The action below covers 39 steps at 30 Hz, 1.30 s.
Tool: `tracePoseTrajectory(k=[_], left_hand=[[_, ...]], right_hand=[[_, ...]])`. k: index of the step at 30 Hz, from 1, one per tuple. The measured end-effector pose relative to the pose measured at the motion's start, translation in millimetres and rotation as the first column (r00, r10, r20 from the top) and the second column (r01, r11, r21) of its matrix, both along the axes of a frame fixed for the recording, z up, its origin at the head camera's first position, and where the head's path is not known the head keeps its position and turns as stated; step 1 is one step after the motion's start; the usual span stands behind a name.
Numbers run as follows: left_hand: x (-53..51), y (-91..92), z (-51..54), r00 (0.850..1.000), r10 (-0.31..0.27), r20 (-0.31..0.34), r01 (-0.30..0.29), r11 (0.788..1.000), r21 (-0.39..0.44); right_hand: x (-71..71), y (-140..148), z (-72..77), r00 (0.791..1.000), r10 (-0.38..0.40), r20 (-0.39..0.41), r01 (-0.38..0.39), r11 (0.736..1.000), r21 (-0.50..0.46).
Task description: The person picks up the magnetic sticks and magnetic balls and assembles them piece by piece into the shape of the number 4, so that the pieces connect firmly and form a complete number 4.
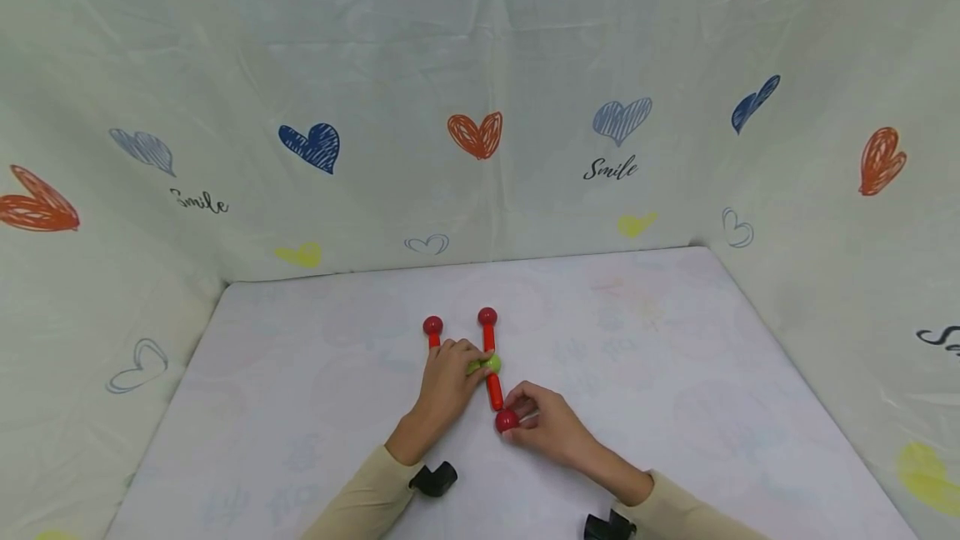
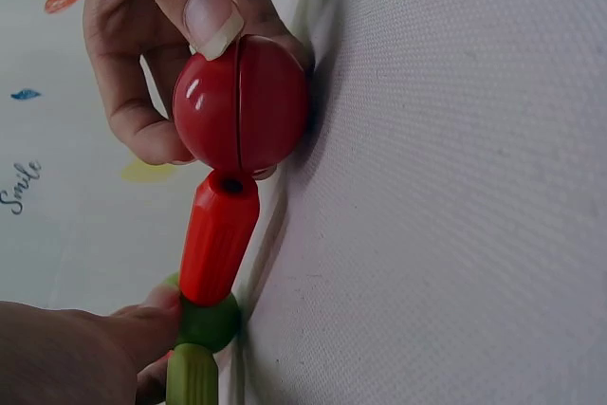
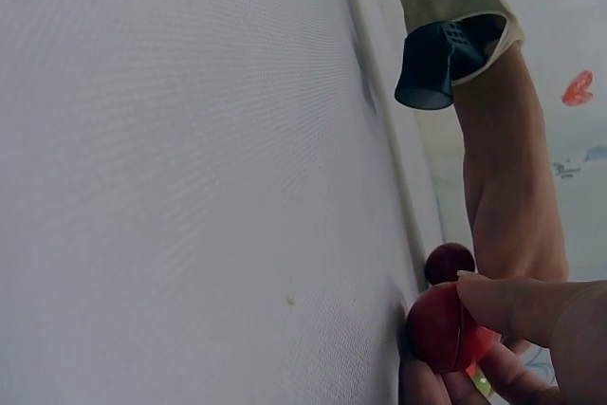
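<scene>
My right hand (image 1: 551, 427) pinches a glossy red ball (image 1: 507, 420) between thumb and fingers, just above or on the table. Close against that ball is the free end of a red rod (image 2: 220, 239), its end hole showing in the left wrist view; whether they touch I cannot tell. The rod's other end meets a green ball (image 1: 492, 363), which my left hand (image 1: 450, 377) grips with thumb and fingertips. A light green rod (image 2: 193, 377) runs from the green ball under the left hand. Beyond it, another red rod (image 1: 489, 337) carries a red ball (image 1: 487, 317).
Past the left hand, one more red ball (image 1: 432, 325) tops a short visible piece of red rod (image 1: 434, 341). The white table (image 1: 675, 373) meets a hanging sheet (image 1: 540, 207) printed with hearts at the back and sides. Black wrist devices (image 1: 435, 480) sit at both cuffs.
</scene>
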State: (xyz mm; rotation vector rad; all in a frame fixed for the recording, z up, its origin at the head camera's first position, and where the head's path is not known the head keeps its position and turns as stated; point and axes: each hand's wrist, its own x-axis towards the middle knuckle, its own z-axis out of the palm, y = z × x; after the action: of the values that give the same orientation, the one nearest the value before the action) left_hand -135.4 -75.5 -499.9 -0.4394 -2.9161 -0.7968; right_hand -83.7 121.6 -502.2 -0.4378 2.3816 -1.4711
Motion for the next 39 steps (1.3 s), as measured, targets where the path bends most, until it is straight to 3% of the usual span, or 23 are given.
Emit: tracePoseTrajectory(k=[12,24,39], left_hand=[[1.3,0.1,-0.8,1.000,0.003,-0.002,-0.003,1.000,-0.003],[1.6,0.0,-0.1,1.000,0.010,0.002,-0.010,1.000,0.028],[-0.3,0.9,0.3,1.000,0.006,-0.007,-0.006,1.000,-0.004]], right_hand=[[2.2,-5.7,-3.2,1.000,-0.026,-0.003,0.026,0.998,-0.054],[2.6,-9.9,0.1,1.000,-0.016,-0.008,0.016,0.999,-0.049],[-2.4,-1.9,4.6,1.000,-0.015,-0.013,0.015,1.000,-0.007]])
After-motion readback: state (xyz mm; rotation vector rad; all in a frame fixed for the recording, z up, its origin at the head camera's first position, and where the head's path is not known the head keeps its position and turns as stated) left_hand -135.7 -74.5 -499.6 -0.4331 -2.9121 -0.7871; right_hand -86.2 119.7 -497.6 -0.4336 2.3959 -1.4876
